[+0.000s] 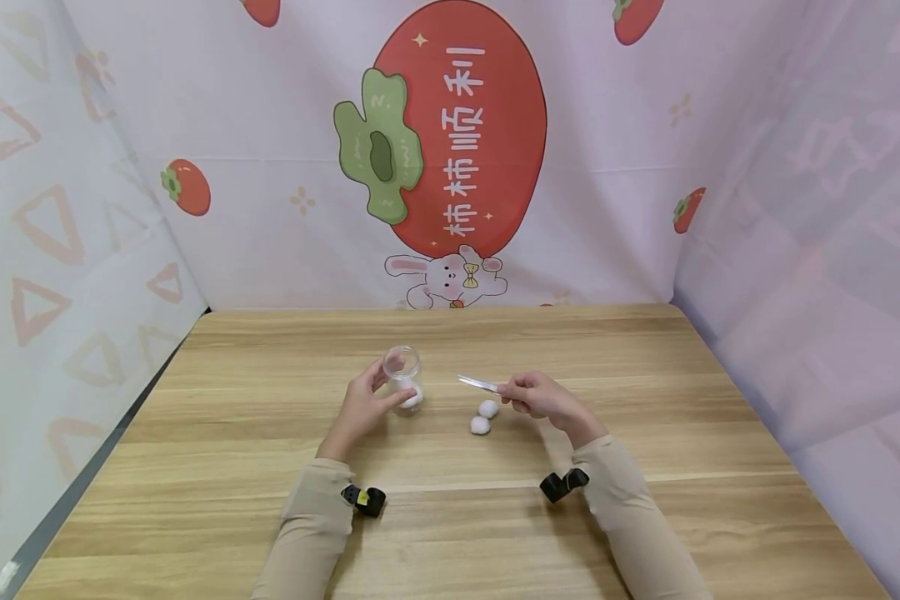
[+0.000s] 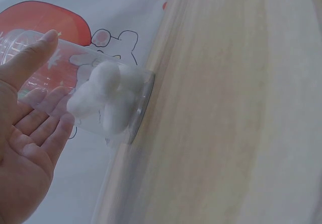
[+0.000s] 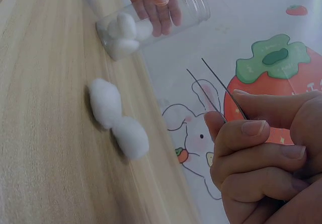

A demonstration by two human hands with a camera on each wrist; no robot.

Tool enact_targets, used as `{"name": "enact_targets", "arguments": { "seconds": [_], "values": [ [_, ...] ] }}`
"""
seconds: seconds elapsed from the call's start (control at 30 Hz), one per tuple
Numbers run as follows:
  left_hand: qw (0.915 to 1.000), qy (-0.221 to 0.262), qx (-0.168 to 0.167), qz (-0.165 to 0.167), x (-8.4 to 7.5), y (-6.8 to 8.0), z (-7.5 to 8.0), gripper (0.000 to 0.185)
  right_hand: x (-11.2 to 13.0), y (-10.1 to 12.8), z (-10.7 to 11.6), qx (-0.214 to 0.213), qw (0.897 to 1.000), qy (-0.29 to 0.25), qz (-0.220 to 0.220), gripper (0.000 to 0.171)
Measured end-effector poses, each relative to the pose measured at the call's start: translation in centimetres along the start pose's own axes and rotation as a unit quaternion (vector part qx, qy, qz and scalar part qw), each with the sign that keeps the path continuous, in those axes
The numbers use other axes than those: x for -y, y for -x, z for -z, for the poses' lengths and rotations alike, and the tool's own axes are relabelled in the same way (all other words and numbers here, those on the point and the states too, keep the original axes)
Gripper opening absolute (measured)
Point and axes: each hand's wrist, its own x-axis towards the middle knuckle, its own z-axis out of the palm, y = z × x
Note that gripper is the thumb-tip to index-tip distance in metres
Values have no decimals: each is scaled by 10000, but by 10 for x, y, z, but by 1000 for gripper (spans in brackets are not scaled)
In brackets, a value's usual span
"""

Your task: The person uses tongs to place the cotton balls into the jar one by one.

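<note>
A clear jar [image 1: 402, 367] stands upright on the table with several cotton balls [image 2: 113, 93] at its bottom. My left hand [image 1: 365, 410] holds it from the left, thumb on the near side and fingers behind the wall. Its mouth shows no lid. In my right hand [image 1: 540, 395] a pair of metal tweezers [image 1: 478, 383] is pinched, tips pointing left toward the jar. In the right wrist view the tweezer tips are apart, with nothing between them. Two cotton balls, one farther [image 1: 488, 408] and one nearer [image 1: 480, 426], lie touching on the table below the tweezers.
The wooden table [image 1: 435, 533] reaches back to a patterned cloth [image 1: 270, 242] with a large printed persimmon and a rabbit. More cloth hangs along the left and right sides. Both wrists wear black camera straps over beige sleeves [image 1: 315, 508].
</note>
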Motion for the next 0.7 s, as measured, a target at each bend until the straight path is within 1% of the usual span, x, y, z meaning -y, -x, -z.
{"name": "enact_targets", "arguments": {
  "seconds": [0.23,0.53,0.7],
  "values": [
    [9999,21,-10,100,-1,0,0,72,-2,2,4,-141,9998,46,-135,31],
    [10000,-11,32,38,0,0,1,73,-11,3,13,-162,9997,120,-117,28],
    [10000,18,33,68,1,0,1,74,-19,3,17,-131,9997,178,-63,35]
  ]
}}
